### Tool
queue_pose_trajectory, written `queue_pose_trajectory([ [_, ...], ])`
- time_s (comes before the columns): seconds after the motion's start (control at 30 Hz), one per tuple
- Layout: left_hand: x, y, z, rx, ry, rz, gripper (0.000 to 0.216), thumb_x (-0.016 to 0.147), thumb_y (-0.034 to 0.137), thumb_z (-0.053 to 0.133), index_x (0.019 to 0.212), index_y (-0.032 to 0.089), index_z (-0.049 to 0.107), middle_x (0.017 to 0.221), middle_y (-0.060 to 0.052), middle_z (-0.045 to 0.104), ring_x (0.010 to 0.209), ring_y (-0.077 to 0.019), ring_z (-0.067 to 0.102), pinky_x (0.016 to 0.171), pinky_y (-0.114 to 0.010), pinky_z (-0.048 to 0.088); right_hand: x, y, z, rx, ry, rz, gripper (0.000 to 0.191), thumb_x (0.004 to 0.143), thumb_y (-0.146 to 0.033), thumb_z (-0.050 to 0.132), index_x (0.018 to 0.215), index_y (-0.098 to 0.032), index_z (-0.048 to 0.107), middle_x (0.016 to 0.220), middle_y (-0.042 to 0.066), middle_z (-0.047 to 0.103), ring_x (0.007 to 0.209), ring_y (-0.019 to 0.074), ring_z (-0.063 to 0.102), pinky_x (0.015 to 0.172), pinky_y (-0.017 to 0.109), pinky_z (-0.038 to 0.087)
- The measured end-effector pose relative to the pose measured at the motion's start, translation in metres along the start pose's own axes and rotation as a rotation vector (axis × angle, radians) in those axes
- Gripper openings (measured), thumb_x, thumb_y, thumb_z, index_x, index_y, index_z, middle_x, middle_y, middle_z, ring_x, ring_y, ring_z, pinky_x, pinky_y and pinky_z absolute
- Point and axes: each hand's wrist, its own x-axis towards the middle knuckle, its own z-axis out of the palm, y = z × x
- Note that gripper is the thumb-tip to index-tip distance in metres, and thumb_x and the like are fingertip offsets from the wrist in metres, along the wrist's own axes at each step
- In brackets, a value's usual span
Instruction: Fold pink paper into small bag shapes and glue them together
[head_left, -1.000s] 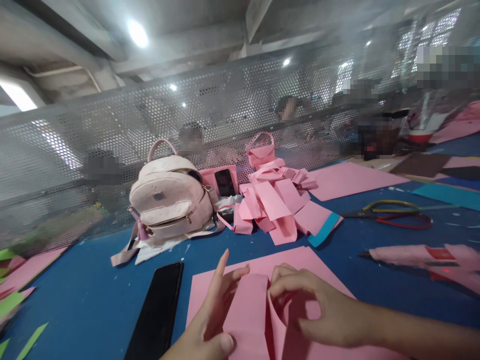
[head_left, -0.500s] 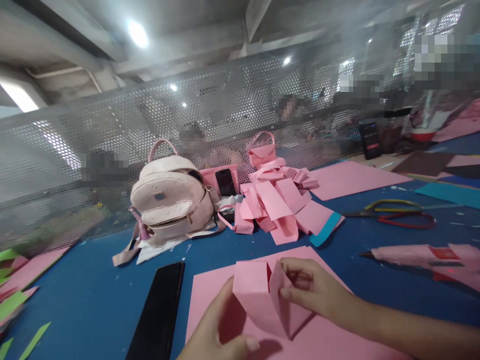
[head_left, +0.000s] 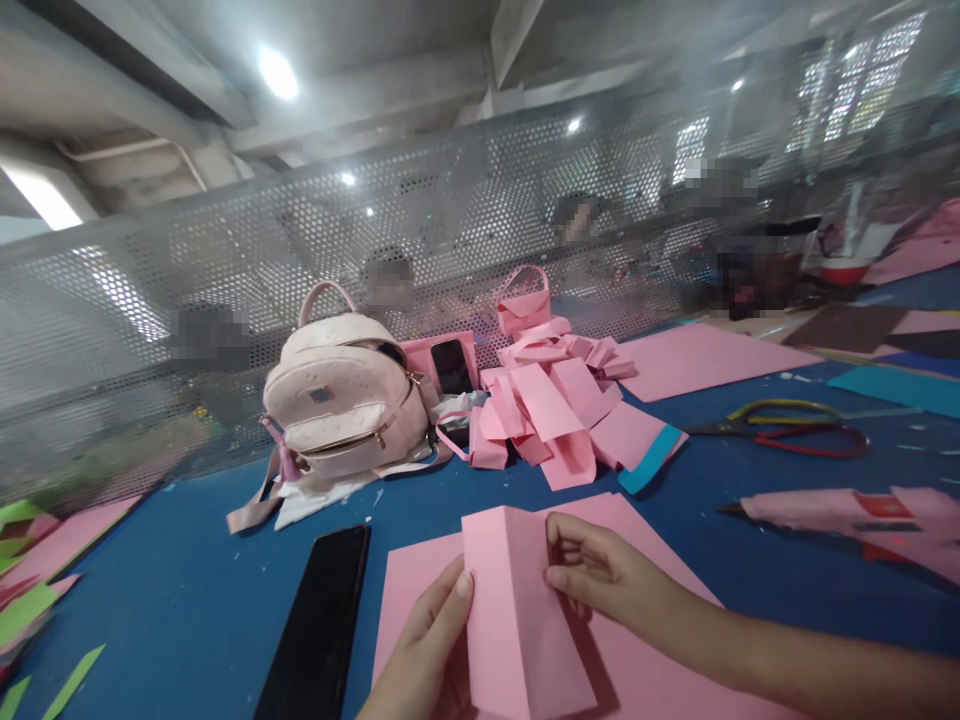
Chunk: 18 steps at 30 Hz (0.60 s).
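Note:
A folded piece of pink paper (head_left: 499, 610) stands raised between my hands, a long crease running down its middle. My left hand (head_left: 431, 640) grips its left edge, thumb in front and fingers behind. At the upper right edge, my right hand (head_left: 589, 565) pinches the paper between thumb and curled fingers. Beneath lies a larger pink sheet (head_left: 637, 530), flat on the blue table (head_left: 187, 580). What is behind the folded paper is hidden from me.
A black phone (head_left: 315, 620) lies left of the sheet. Beyond are a pale pink backpack (head_left: 337, 390) and a heap of folded pink paper pieces (head_left: 540, 400). On the right lie scissors (head_left: 795, 425) and a pink glue gun (head_left: 840, 510). A perforated metal screen (head_left: 450, 240) stands behind.
The pink paper has gone from a boxy, bent shape to a long, flatter piece with its crease facing me. Both hands still hold its sides; my left thumb has moved up onto its front.

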Motion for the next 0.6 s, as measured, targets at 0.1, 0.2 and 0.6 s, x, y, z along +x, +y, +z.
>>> queue_pose_trajectory([
  [0.1, -0.002, 0.003, 0.004, -0.034, 0.024, -0.057, 0.047, 0.098, 0.043, 0.058, 0.141, 0.023, 0.06, 0.136, -0.013, 0.068, 0.126, -0.0337, 0.063, 0.096, -0.042, 0.057, -0.002, 0.0, 0.001, -0.093, 0.064, -0.016, 0.038, 0.089, -0.054, 0.069, 0.103, -0.023, 0.051, 0.102, 0.003, 0.06, 0.093, 0.0194, 0.061, 0.08, 0.031, 0.051],
  [0.2, -0.003, 0.007, 0.008, -0.05, 0.143, -0.182, 0.056, 0.097, 0.045, 0.059, 0.149, 0.025, 0.049, 0.136, -0.013, 0.067, 0.117, -0.0306, 0.069, 0.071, -0.027, 0.064, -0.006, 0.001, -0.001, -0.273, 0.207, -0.099, 0.056, 0.089, -0.054, 0.069, 0.133, -0.029, 0.044, 0.134, 0.01, 0.054, 0.121, 0.0271, 0.055, 0.103, 0.045, 0.048],
  [0.6, 0.003, 0.0, 0.004, -0.166, -0.053, -0.129, 0.061, 0.088, 0.043, 0.074, 0.143, 0.024, 0.057, 0.13, -0.015, 0.067, 0.124, -0.0353, 0.063, 0.104, -0.048, 0.052, -0.02, -0.015, -0.002, -0.637, -0.043, -0.228, 0.054, 0.101, -0.053, 0.051, 0.152, -0.048, 0.036, 0.169, -0.005, 0.016, 0.156, 0.0328, 0.003, 0.123, 0.063, 0.011],
])
